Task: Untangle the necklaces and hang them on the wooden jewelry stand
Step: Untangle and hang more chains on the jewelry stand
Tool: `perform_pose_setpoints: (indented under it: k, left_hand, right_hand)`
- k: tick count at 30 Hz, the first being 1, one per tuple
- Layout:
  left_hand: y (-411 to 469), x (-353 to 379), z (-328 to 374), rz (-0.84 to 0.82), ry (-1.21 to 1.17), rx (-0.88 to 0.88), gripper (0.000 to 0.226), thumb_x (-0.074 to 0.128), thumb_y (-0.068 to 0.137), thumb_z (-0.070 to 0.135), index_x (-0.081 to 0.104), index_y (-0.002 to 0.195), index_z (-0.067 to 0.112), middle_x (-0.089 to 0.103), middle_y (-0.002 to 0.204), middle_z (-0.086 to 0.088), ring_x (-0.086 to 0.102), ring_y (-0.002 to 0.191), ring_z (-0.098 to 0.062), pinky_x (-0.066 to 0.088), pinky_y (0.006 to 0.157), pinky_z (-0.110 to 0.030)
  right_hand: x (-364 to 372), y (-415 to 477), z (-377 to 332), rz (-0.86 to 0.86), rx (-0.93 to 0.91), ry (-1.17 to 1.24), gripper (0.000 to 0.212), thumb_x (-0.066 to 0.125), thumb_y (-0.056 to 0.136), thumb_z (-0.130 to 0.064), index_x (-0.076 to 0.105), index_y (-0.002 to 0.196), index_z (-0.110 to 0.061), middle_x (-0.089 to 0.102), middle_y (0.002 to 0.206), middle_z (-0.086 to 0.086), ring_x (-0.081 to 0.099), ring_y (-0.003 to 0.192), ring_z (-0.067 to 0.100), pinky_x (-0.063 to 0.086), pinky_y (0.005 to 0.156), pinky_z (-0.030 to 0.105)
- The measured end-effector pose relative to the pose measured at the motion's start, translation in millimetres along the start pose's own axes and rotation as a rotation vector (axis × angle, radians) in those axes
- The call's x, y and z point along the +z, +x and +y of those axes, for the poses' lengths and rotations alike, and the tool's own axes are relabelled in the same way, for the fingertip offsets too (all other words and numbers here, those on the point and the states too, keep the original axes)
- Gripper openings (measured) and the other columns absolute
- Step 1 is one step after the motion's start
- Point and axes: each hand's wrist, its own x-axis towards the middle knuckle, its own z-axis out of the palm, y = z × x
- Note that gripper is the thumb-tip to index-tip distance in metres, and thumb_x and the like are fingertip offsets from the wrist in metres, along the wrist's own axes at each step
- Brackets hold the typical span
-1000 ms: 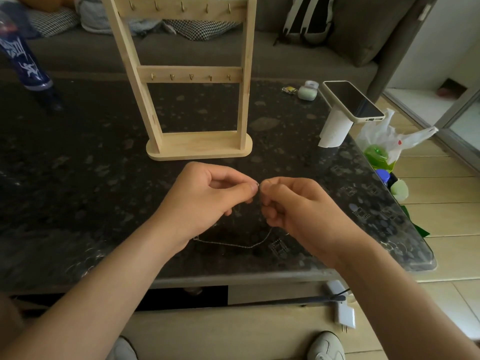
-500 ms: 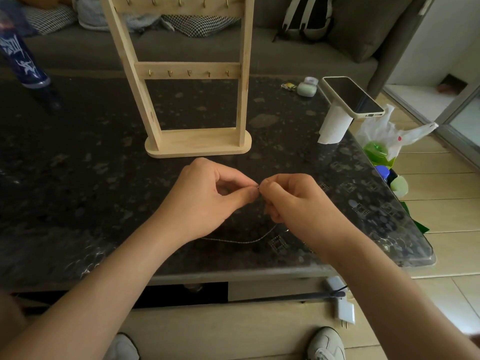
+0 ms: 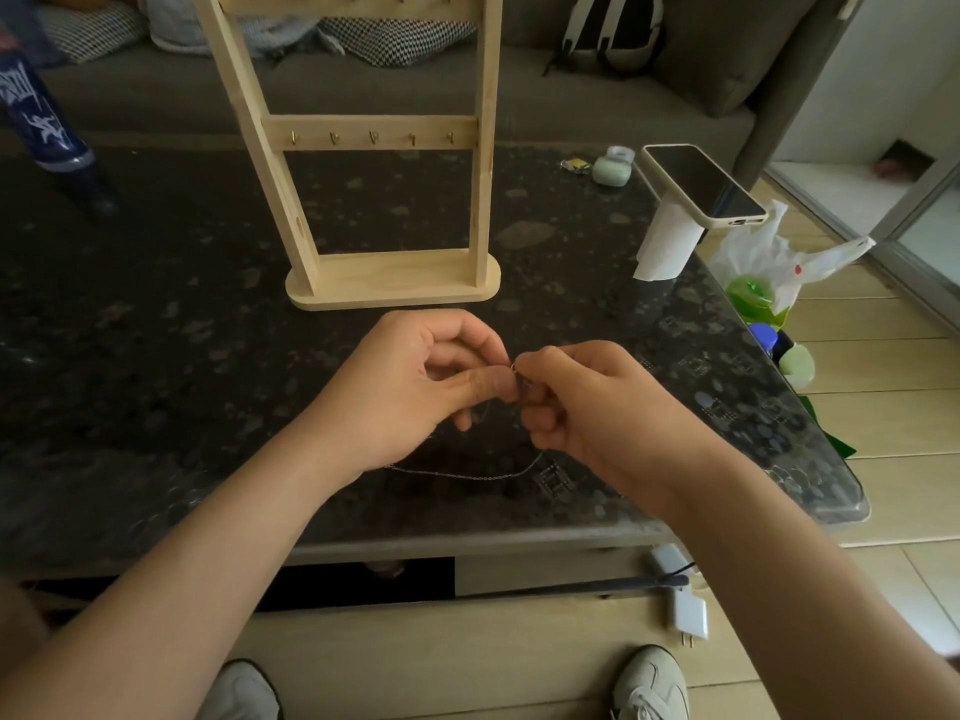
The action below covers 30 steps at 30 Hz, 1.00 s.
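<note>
A thin silver necklace chain [image 3: 467, 475] droops in a loop below my two hands, over the dark speckled table [image 3: 156, 356]. My left hand [image 3: 415, 387] and my right hand [image 3: 587, 402] meet fingertip to fingertip and each pinches an end of the chain at its small clasp ring. The wooden jewelry stand [image 3: 389, 278] rises just beyond my hands, with rows of small brass hooks on its crossbars. No necklace hangs on the hooks that I can see. Part of the chain is hidden behind my fingers.
A phone [image 3: 701, 184] leans on a white paper roll [image 3: 665, 246] at the right. Beside it lie a small green case [image 3: 613, 171] and a white plastic bag [image 3: 779, 272] at the table's right edge. A blue bottle [image 3: 36, 122] stands far left. A grey sofa lies behind.
My hands have stayed together at the clasp, with only small finger shifts. The view has tilted down slightly, so the stand sits higher in frame.
</note>
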Motion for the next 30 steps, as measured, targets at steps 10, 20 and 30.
perform_pose_setpoints:
  k: [10,20,30]
  left_hand:
    - [-1.1,5.1,-2.5,0.078,0.123,0.153,0.012,0.081,0.092,0.023,0.072,0.099,0.025,0.078,0.086,0.009,0.074,0.07,-0.017,0.061,0.065,-0.026]
    - [-1.3,6.3,-5.7,0.152,0.183,0.251,0.007,0.08,0.093,0.021,0.076,0.097,0.023,0.077,0.081,0.011,0.075,0.07,-0.017,0.063,0.068,-0.032]
    - [-0.4,3.3,-6.6,0.198,0.174,0.274,0.004,0.079,0.094,0.02,0.076,0.096,0.021,0.076,0.08,0.009,0.076,0.07,-0.018,0.064,0.068,-0.034]
  right_hand:
    - [0.3,-0.2,-0.7,-0.021,0.066,0.169,0.027,0.053,0.106,-0.012,0.063,0.08,-0.007,0.046,0.078,0.006,0.041,0.063,0.012,0.033,0.059,0.028]
    - [-1.2,2.7,2.3,-0.05,0.079,0.232,0.019,0.053,0.107,-0.013,0.063,0.094,-0.002,0.047,0.075,0.003,0.043,0.062,0.011,0.033,0.058,0.027]
    - [-6.4,4.9,9.2,-0.035,-0.095,0.09,0.025,0.054,0.111,-0.017,0.073,0.1,-0.005,0.048,0.087,0.011,0.046,0.071,0.015,0.041,0.067,0.029]
